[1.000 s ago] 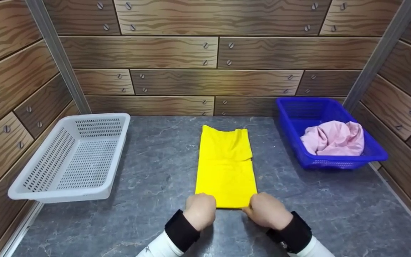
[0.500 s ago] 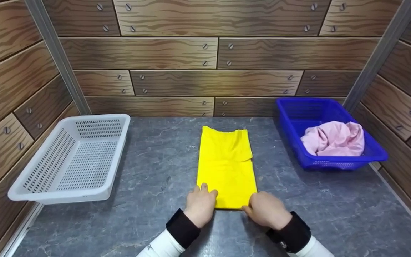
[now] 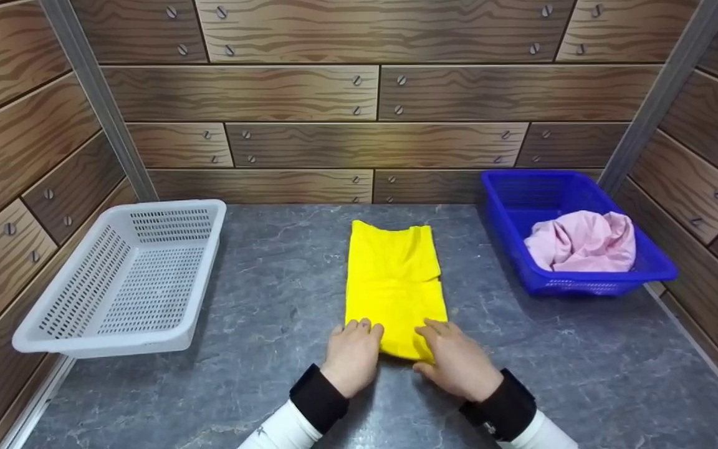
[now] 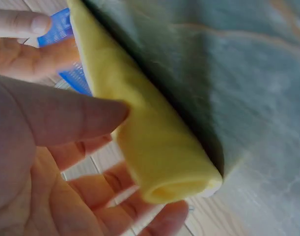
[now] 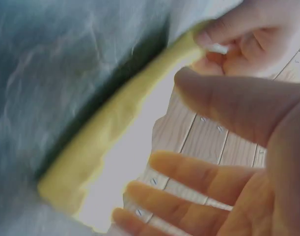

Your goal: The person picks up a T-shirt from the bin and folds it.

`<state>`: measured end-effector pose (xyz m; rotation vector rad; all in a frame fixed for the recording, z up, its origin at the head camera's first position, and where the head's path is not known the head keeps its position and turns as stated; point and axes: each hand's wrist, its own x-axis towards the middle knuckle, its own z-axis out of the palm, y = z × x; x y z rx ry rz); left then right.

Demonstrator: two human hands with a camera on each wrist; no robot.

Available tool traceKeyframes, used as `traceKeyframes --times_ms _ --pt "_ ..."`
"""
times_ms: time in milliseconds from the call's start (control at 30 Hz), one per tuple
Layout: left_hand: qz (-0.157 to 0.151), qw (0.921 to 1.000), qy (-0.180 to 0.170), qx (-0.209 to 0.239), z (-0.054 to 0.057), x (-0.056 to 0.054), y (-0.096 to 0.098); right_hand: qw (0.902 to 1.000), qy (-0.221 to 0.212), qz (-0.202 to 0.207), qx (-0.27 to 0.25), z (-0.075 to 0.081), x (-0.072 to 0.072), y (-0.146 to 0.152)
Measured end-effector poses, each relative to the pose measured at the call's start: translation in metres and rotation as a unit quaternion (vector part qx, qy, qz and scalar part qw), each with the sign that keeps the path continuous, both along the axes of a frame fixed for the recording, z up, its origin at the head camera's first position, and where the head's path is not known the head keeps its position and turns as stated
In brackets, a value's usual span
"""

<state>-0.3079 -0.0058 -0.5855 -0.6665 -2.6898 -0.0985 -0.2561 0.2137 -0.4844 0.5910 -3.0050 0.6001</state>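
Observation:
A folded yellow cloth (image 3: 393,274) lies lengthwise on the grey tabletop, its near edge slightly rounded and raised. My left hand (image 3: 353,355) grips the near left corner; in the left wrist view its thumb rests against the rolled edge of the cloth (image 4: 145,132), with the fingers around the other side. At the near right corner is my right hand (image 3: 462,365), fingers extended over the cloth. The right wrist view has the right thumb and fingers (image 5: 199,177) spread apart beside the cloth's edge; glare there hides whether they touch it.
A white perforated basket (image 3: 187,333) stands on the left. To the right, a blue basket (image 3: 652,265) holds a crumpled pink cloth (image 3: 583,243). Wood-patterned walls (image 3: 309,143) enclose the grey tabletop (image 3: 272,299) at the back and sides.
Both hands gripped the near corners earlier. The left fingers shifted up onto the cloth, then the right hand loosened and its fingers straightened forward. The near edge has lifted and curved slightly.

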Motion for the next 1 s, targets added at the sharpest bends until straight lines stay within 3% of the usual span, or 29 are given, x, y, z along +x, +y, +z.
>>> traceKeyframes --times_ms 67,167,300,467,567,700,767,867,900,1000 --pt "-0.016 0.9997 -0.011 0.013 0.0 -0.004 -0.001 0.9998 -0.01 0.014 -0.009 -0.011 -0.005 0.004" --pt "-0.037 0.9979 -0.038 0.036 -0.001 -0.011 -0.005 0.9997 -0.017 0.016 -0.007 -0.041 -0.02 0.017" --pt "-0.056 0.9947 -0.059 0.063 -0.003 -0.016 -0.009 0.9997 0.017 0.011 0.012 -0.078 -0.044 0.038" --pt "-0.076 0.9914 -0.071 0.079 0.001 -0.013 -0.013 0.9971 0.064 0.02 0.037 -0.094 -0.06 0.05" --pt "-0.075 0.9906 -0.092 0.069 0.012 -0.004 -0.015 0.9971 0.052 0.02 0.051 -0.093 -0.062 0.051" --pt "-0.049 0.9911 -0.118 0.036 0.028 0.004 -0.017 0.9991 0.021 0.026 0.028 -0.08 -0.056 0.046" --pt "-0.042 0.9915 -0.12 0.028 0.028 0.001 -0.019 0.9996 -0.002 0.025 0.008 -0.066 -0.049 0.041" --pt "-0.053 0.9922 -0.107 0.034 0.017 -0.011 -0.024 0.9993 -0.01 0.036 0.009 -0.049 -0.042 0.038" --pt "-0.058 0.9921 -0.105 0.035 0.012 -0.015 -0.025 0.9989 -0.033 0.033 0.003 -0.038 -0.037 0.036" --pt "-0.065 0.9885 -0.132 0.033 0.008 -0.025 -0.029 0.9977 -0.049 0.041 0.022 -0.014 -0.028 0.033"
